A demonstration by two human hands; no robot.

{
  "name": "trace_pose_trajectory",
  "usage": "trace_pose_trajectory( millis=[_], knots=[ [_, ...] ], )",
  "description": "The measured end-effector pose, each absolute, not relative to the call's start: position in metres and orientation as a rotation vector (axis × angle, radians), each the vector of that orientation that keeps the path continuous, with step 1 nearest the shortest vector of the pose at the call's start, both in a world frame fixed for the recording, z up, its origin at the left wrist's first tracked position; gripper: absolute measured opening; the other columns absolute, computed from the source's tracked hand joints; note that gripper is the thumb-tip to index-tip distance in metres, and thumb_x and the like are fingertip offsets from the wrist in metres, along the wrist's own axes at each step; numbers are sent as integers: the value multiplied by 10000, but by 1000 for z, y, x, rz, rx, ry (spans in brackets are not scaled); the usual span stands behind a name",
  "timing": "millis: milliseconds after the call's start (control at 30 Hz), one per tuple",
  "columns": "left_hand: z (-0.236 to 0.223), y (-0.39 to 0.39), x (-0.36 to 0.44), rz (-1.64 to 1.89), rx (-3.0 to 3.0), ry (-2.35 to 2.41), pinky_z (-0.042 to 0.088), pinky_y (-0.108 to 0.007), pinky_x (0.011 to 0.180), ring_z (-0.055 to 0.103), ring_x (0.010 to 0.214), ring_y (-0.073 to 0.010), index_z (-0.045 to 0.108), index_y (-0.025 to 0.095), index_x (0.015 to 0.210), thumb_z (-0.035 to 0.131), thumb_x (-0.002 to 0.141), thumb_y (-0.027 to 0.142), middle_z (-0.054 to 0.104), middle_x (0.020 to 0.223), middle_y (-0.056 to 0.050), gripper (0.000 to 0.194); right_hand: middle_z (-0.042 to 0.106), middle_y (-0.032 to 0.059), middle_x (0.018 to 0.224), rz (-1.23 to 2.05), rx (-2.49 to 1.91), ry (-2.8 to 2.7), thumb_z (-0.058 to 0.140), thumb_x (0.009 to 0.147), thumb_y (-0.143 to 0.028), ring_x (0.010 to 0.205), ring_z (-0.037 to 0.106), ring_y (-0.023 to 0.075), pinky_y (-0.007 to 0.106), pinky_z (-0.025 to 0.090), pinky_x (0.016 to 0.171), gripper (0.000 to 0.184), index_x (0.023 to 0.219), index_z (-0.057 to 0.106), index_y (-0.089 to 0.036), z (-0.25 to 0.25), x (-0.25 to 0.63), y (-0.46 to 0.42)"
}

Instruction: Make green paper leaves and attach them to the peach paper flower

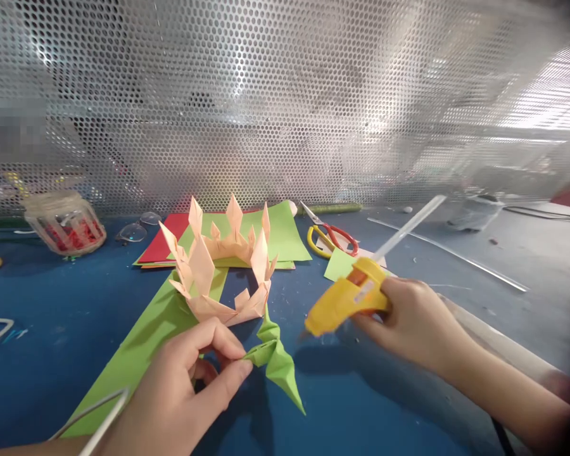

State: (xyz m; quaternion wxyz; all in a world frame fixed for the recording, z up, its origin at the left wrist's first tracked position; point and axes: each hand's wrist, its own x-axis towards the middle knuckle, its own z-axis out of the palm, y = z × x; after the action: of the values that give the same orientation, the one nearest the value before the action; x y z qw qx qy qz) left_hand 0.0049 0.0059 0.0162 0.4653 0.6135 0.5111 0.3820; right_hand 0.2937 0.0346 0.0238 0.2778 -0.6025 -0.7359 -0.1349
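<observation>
Between thumb and forefinger, my left hand (190, 380) pinches one end of a green folded paper piece (278, 364) with pointed tips. My right hand (408, 316) grips a yellow glue gun (346, 297), its nozzle pointing down and left, a short way right of the green piece and apart from it. A clear glue stick (408, 227) sticks out of the gun's back. Just beyond my left hand stands a peach folded paper crown (203, 269), a ring with several upright points. The green piece overlaps its near right edge in view; whether they touch I cannot tell.
Green and red paper sheets (289, 237) lie behind the crown, and a long green strip (137, 354) runs under it. Scissors (332, 237) lie behind the glue gun. A jar with red bits (66, 228) and eyeglasses (133, 232) are at left. A perforated metal panel (266, 95) closes off the back.
</observation>
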Motion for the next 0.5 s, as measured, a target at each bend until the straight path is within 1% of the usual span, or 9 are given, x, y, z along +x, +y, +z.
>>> trace_pose_trajectory(
  millis=[100,167,233,300,333,400,433,467,500],
  knots=[
    [17,6,4,954,1404,1225,496,-191,523,532,582,-102,630,231,680,750,749,377,560,743,52,201,537,-29,469,-346,-1755,-1826,564,712,-361,363,501,179,259,302,355,242,657,338,-296,20,298,42],
    [22,4,6,966,1331,1204,485,-183,525,526,564,-90,626,219,669,777,728,343,573,718,59,205,577,-32,534,-373,-1790,-1725,615,764,-426,385,539,202,263,329,360,317,761,326,-297,13,304,47],
    [27,3,8,952,1287,1163,471,-185,512,517,525,-86,612,213,670,795,719,331,565,632,72,223,538,-54,515,-433,-1765,-1665,633,803,-522,366,531,216,280,337,362,381,802,325,-299,8,309,51],
    [30,2,10,918,1223,1108,457,-190,483,493,474,-84,586,209,661,821,708,362,526,540,87,285,579,-15,579,-540,-1656,-1662,582,856,-614,434,582,247,317,389,412,385,815,380,-288,8,312,54],
    [31,2,11,894,1186,1076,450,-194,463,478,450,-81,567,209,652,838,695,400,517,518,90,334,622,21,645,-606,-1570,-1679,542,893,-631,509,624,266,341,427,461,379,822,429,-276,10,311,54],
    [32,1,11,837,1106,1018,429,-194,419,445,421,-69,530,206,634,866,655,505,542,541,79,450,686,66,781,-741,-1345,-1739,511,973,-557,678,680,271,372,473,588,335,838,530,-252,17,303,48],
    [32,0,11,806,1064,1000,418,-188,404,426,417,-60,520,204,634,874,632,556,551,560,74,499,705,61,820,-797,-1219,-1777,515,1010,-464,747,692,251,370,478,648,272,862,581,-245,21,296,42],
    [33,-1,10,772,1022,989,403,-176,398,404,417,-51,516,202,640,877,614,600,547,565,74,538,710,26,777,-841,-1085,-1816,571,1009,-349,725,686,212,346,463,661,182,859,606,-253,25,287,33],
    [33,-2,10,736,982,983,383,-160,397,379,418,-42,519,198,648,872,608,635,532,552,77,564,711,-12,725,-875,-957,-1852,616,993,-257,656,666,171,326,441,643,128,866,626,-260,27,277,23]
  ],
)
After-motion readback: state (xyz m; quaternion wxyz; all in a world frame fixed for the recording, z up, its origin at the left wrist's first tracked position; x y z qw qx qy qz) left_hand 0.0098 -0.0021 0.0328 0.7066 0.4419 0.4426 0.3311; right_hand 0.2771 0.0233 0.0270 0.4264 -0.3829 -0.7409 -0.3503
